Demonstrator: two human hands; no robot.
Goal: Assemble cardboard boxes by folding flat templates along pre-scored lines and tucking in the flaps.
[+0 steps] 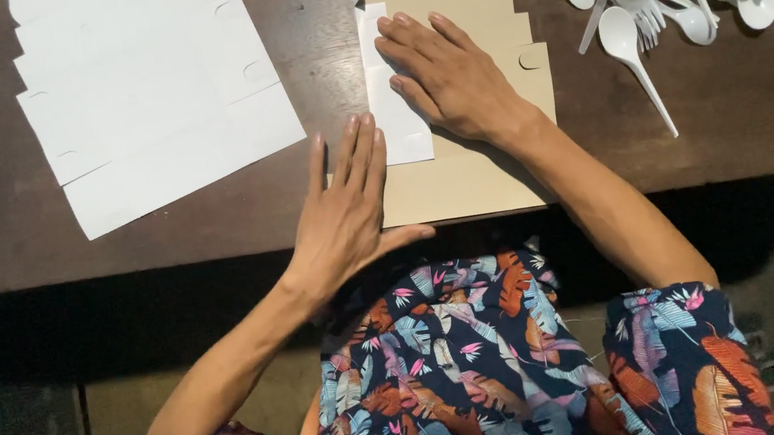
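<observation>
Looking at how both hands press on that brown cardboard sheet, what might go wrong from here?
The brown cardboard sheet reaches the table edge, so it may slip off. The right hand covers the folded white flap, which could crease crookedly. The left hand holds only one corner.

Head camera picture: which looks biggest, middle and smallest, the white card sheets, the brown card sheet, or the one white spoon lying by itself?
1. White card sheets, fanned out, cover the most table.
2. Brown card sheet, partly hidden under both hands, so this is less sure.
3. Single white spoon, clearly smallest.
</observation>
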